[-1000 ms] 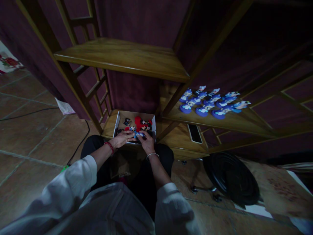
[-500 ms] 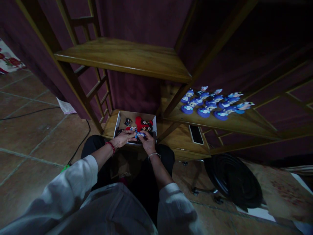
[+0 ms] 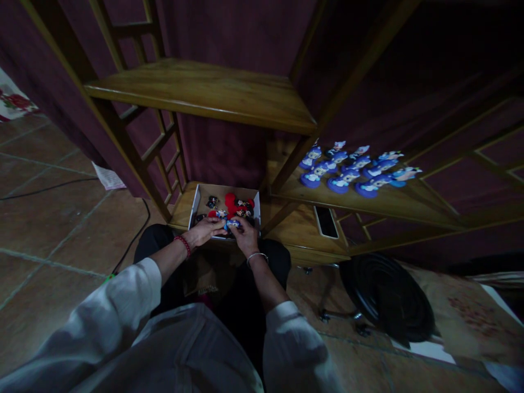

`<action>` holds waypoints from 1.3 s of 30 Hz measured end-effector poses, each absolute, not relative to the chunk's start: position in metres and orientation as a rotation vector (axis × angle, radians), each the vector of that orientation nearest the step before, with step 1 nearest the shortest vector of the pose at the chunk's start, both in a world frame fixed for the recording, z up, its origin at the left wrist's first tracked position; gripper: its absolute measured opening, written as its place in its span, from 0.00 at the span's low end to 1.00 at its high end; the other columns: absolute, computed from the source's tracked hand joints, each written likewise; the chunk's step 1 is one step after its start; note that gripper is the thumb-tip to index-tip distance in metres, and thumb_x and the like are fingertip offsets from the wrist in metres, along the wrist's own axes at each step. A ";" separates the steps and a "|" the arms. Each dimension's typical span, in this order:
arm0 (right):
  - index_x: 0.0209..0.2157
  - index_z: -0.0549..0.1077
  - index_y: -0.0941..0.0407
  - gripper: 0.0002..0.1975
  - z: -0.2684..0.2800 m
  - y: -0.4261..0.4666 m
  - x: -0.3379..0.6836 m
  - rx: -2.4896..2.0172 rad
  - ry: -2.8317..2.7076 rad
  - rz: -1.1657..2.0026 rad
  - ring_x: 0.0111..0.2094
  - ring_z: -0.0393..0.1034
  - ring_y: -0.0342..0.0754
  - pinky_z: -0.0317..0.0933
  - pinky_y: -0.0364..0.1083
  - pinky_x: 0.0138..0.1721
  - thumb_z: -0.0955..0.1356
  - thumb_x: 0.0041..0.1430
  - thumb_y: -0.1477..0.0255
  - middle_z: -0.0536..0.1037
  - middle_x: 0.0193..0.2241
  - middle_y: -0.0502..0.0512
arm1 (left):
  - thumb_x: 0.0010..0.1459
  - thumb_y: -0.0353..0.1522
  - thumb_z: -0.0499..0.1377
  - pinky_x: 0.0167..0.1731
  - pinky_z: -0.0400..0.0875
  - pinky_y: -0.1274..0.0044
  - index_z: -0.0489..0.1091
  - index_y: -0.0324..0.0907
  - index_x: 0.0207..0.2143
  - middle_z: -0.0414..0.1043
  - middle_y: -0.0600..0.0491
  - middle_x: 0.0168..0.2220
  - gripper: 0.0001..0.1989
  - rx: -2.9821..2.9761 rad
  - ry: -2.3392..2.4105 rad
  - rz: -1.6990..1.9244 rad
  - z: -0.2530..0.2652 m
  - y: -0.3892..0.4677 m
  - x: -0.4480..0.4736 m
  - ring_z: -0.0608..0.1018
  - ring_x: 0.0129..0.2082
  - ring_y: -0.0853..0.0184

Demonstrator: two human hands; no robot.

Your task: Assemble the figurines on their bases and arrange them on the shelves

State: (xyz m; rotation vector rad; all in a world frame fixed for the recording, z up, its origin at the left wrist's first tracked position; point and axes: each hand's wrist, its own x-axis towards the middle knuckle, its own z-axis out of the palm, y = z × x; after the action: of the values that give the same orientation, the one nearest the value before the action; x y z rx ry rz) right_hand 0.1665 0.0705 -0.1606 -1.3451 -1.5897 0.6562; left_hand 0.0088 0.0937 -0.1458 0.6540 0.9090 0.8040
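Observation:
A small blue-and-white figurine (image 3: 233, 224) is held between my two hands, above the near edge of a shallow white-rimmed box (image 3: 258, 203). My left hand (image 3: 205, 229), below a red bead bracelet, pinches the figurine's left end. On its other side my right hand (image 3: 246, 234), with a silver bangle at the wrist, grips it between thumb and fingers. Inside the box lie several red-and-black figurines (image 3: 242, 204) and a small dark figurine (image 3: 213, 202). My fingers hide part of the held figurine and the box's front.
Several blue-purple figurines (image 3: 344, 177) stand in rows on the wooden shelf (image 3: 413, 204) to the right. Below them lies a phone (image 3: 326, 221). An upper shelf (image 3: 200, 93) overhangs behind the box. A round black stool (image 3: 387, 297) is on the right, a cable (image 3: 137, 245) on the left floor.
The view has shifted slightly. Both hands stay on the blue-and-white figurine over the box, with hardly any movement of the fingers.

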 end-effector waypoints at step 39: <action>0.37 0.73 0.52 0.10 -0.100 0.082 0.163 -1.366 -1.742 0.523 0.35 0.72 0.47 0.64 0.45 0.39 0.65 0.52 0.67 0.78 0.34 0.51 | 0.38 0.36 0.68 0.32 0.68 0.78 0.68 0.35 0.27 0.69 0.56 0.27 0.17 0.827 0.774 0.965 -0.112 0.100 0.007 0.72 0.27 0.74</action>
State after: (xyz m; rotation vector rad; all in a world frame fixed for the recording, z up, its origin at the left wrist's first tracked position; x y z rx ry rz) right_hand 0.1631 0.0822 -0.0999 -1.3661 -1.7422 0.5228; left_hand 0.0067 0.1003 -0.1119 0.8267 0.7744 0.9646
